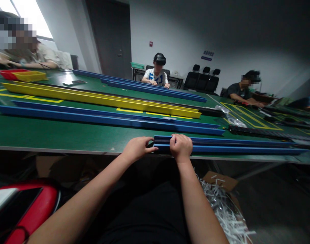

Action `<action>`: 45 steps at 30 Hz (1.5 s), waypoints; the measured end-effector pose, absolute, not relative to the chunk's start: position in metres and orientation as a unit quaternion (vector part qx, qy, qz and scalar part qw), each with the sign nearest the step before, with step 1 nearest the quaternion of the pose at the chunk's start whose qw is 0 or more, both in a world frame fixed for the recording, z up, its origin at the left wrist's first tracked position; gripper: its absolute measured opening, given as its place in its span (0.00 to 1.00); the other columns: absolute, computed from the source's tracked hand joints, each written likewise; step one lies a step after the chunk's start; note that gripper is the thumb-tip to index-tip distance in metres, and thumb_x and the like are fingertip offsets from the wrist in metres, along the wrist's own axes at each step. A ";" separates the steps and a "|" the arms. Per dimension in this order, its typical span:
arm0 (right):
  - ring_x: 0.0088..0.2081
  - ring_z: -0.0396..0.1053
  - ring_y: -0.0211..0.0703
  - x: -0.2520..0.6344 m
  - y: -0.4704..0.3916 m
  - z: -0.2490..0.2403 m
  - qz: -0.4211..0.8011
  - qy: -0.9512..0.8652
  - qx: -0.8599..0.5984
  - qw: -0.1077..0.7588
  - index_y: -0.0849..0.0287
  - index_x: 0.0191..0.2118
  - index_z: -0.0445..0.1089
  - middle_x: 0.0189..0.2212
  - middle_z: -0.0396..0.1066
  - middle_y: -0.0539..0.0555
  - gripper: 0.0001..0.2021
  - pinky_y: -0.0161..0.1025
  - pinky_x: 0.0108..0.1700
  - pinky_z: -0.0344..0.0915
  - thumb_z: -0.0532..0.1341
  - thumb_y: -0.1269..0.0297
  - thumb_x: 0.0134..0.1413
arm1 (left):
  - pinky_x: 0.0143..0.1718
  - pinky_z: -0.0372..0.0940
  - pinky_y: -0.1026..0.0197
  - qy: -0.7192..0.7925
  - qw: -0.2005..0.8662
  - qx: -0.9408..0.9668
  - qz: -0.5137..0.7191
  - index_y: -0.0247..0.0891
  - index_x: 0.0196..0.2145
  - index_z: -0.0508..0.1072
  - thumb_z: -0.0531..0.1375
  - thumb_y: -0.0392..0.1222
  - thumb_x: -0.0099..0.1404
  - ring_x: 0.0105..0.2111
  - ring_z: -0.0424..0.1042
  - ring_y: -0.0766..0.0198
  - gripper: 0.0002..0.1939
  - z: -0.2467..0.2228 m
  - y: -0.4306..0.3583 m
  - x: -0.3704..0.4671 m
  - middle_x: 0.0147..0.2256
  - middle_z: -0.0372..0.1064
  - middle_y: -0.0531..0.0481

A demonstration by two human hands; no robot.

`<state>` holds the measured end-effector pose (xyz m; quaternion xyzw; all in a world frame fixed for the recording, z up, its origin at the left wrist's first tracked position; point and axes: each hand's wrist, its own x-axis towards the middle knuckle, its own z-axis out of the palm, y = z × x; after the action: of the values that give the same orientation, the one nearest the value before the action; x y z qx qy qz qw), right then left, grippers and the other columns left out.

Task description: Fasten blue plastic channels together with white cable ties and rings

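A long blue channel (233,149) with a dark strip (221,142) inside it lies along the front edge of the green table (94,138). My right hand (181,146) is wrapped over the channel near its left end. At that left end my left hand (141,149) has its thumb and fingers around the tip, gripping a small dark part that is mostly hidden. Behind them another blue channel (106,119) runs across the table, and beyond it lies a yellow channel (101,98).
More blue channels (155,88) lie at the back, before a seated person. Red (11,74) and yellow (30,76) trays stand far left. Clear plastic bags (233,118) and dark strips are at the right. Below the edge is a box of shredded paper (226,206). Other people sit left and right.
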<state>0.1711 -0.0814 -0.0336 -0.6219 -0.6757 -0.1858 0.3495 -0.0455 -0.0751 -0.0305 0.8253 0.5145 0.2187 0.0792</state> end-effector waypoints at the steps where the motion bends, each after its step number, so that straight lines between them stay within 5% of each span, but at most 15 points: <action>1: 0.39 0.68 0.44 0.171 -0.081 -0.033 -0.186 -0.676 -0.622 0.349 0.57 0.35 0.75 0.33 0.76 0.53 0.14 0.41 0.47 0.53 0.52 0.64 0.59 | 0.29 0.57 0.63 0.516 0.078 0.825 0.219 0.49 0.49 0.74 0.56 0.66 0.59 0.30 0.71 0.61 0.27 -0.031 -0.075 -0.046 0.32 0.75 0.51; 45: 0.38 0.67 0.43 0.171 -0.081 -0.033 -0.192 -0.675 -0.623 0.346 0.57 0.35 0.75 0.33 0.76 0.53 0.13 0.41 0.46 0.53 0.53 0.65 0.59 | 0.26 0.51 0.63 0.503 0.107 0.833 0.205 0.47 0.47 0.73 0.57 0.66 0.59 0.28 0.69 0.63 0.27 -0.032 -0.068 -0.047 0.30 0.73 0.53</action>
<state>0.1706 -0.0813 -0.0329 -0.6226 -0.6751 -0.1925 0.3458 -0.0472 -0.0683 -0.0317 0.8327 0.5030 0.2048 0.1074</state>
